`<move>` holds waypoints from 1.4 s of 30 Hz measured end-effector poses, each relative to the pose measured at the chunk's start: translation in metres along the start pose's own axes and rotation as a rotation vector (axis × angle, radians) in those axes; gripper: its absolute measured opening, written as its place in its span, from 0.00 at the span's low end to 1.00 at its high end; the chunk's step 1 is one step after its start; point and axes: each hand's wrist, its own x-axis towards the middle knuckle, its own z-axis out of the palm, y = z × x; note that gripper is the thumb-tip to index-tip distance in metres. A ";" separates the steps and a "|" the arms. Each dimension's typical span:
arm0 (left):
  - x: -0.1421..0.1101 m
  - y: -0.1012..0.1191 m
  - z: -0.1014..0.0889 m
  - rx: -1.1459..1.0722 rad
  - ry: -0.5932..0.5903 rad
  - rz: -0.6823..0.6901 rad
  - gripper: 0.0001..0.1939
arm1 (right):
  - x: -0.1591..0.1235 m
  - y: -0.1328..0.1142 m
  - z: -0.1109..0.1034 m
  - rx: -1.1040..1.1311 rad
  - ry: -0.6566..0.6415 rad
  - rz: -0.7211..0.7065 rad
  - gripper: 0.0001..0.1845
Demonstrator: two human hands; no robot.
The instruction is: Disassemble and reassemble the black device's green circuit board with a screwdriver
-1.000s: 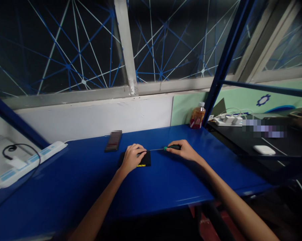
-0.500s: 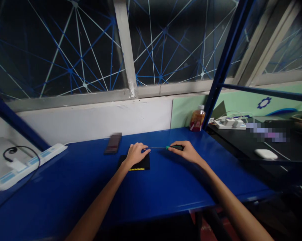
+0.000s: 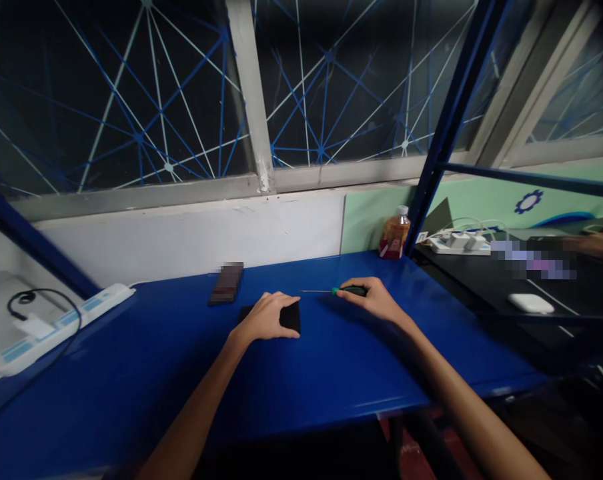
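Observation:
A flat black case [image 3: 290, 317] lies on the blue table under my left hand [image 3: 265, 316]. My left thumb and a finger are spread across it, with their tips at the near and far corners of its right end, gripping it between them. Much of its left part is hidden by the hand. My right hand [image 3: 374, 298] is closed around the dark handle of a screwdriver [image 3: 335, 291] with a green collar. Its thin metal shaft points left, level, and its tip is close to my left fingertip, apart from it.
A dark phone-like slab [image 3: 226, 283], partly blurred, lies behind the case. A white power strip [image 3: 96, 307] with a black cable is at left. A drink bottle [image 3: 395, 233] stands at the back right. Beside the blue frame, a black desk [image 3: 481, 280] holds a white case [image 3: 530, 303]; another person's hand [image 3: 599, 245] shows there.
My left hand has left the screwdriver's tip and opened out across the case, covering the yellow strip on its near edge. My right hand with the screwdriver has shifted slightly right.

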 end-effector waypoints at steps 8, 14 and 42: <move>-0.003 0.001 -0.022 -0.156 0.088 -0.027 0.36 | 0.000 0.000 0.002 0.012 -0.014 -0.022 0.20; -0.003 0.009 -0.028 -0.245 0.108 -0.019 0.35 | 0.000 0.000 0.007 0.021 -0.020 -0.025 0.20; -0.004 0.005 -0.033 -0.308 0.111 -0.096 0.37 | -0.001 -0.004 0.017 0.109 0.039 -0.079 0.17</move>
